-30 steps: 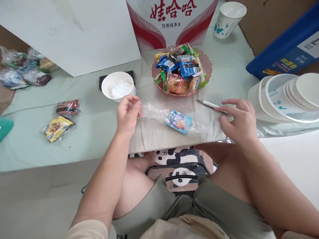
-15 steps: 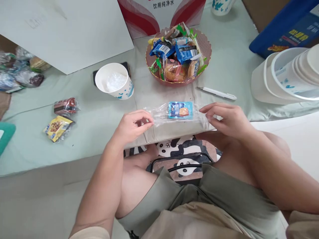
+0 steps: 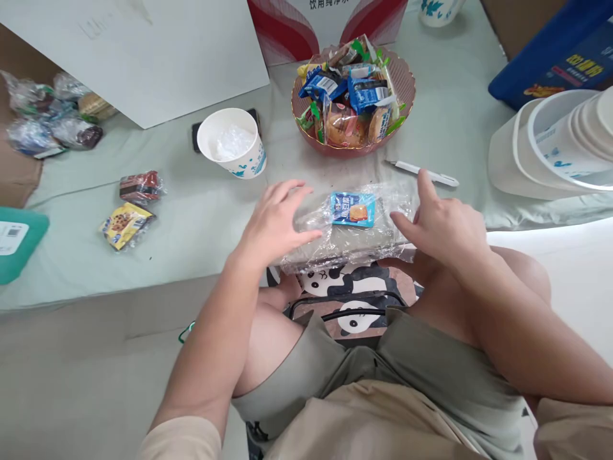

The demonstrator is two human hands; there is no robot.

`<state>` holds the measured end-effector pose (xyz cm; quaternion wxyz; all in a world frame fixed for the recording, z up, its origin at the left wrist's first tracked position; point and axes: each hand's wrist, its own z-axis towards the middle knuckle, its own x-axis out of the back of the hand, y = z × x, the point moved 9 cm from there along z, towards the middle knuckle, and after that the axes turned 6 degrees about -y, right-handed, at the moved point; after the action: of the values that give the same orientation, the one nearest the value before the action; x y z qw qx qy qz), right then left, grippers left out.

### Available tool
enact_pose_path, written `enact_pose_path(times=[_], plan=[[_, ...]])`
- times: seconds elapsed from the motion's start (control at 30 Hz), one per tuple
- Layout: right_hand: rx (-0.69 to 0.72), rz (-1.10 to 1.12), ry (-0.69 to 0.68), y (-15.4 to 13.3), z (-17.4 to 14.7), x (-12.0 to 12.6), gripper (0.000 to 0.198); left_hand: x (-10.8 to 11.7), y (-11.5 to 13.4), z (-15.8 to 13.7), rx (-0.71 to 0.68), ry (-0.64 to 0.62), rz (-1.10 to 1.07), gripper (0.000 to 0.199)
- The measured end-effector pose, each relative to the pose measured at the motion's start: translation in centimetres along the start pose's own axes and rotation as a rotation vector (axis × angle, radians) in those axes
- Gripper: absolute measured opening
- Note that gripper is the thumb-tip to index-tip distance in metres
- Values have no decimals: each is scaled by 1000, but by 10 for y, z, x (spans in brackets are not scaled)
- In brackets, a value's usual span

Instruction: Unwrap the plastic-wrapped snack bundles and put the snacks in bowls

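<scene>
A small blue snack packet (image 3: pixel 353 209) lies on a sheet of clear plastic film (image 3: pixel 352 239) at the table's front edge. The film is spread out around the packet, and its near side hangs slightly over the edge. My left hand (image 3: pixel 278 220) hovers at the film's left end, fingers apart, nothing gripped. On the right, my right hand (image 3: pixel 445 223) has its index finger stretched out and its thumb apart, beside the film's right end. Whether any fingertip touches the film is hard to tell.
Behind lie a pink bowl (image 3: pixel 345 151) of wrapped snacks, a white pen (image 3: pixel 424 172) and a paper cup (image 3: pixel 232 142) holding crumpled plastic. Two wrapped snacks, a yellow packet (image 3: pixel 125 226) and a red-brown one (image 3: pixel 140 186), sit left. White tubs (image 3: pixel 510 150) with stacked cups stand right.
Both hands have let go of the film, and their fingers have opened. The film, drawn narrow before, now lies wider with its near side lower. The view has shifted slightly.
</scene>
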<state>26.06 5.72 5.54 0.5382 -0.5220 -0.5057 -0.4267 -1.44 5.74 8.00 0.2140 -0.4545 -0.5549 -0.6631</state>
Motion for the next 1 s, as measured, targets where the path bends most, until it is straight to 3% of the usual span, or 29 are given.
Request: enact_pose_path(times=[0.1,0.17,0.27,0.37,0.47,0.57,0.8,1.0], plan=[[29,110,159,-10,-1,16,69,-23,9,18,-8,-110,1,67],[133,195,189,-32,-5,22,42,-30,14,27,-18,-108,6,51],[406,293,101,-81,-10,14,26,-28,10,39,32,-20,-12,16],[569,304,0,-111,-6,-6,25,-19,-9,49,108,120,-105,18],[528,279,-29,-110,9,-21,46,-12,-30,55,178,203,-157,17],[521,290,-79,-105,16,-25,60,-10,-47,59,225,208,-210,14],[523,275,-53,-104,15,-11,43,-8,-65,66,236,130,-258,18],[407,207,-57,-87,21,-9,46,-7,-63,60,244,61,-166,18]])
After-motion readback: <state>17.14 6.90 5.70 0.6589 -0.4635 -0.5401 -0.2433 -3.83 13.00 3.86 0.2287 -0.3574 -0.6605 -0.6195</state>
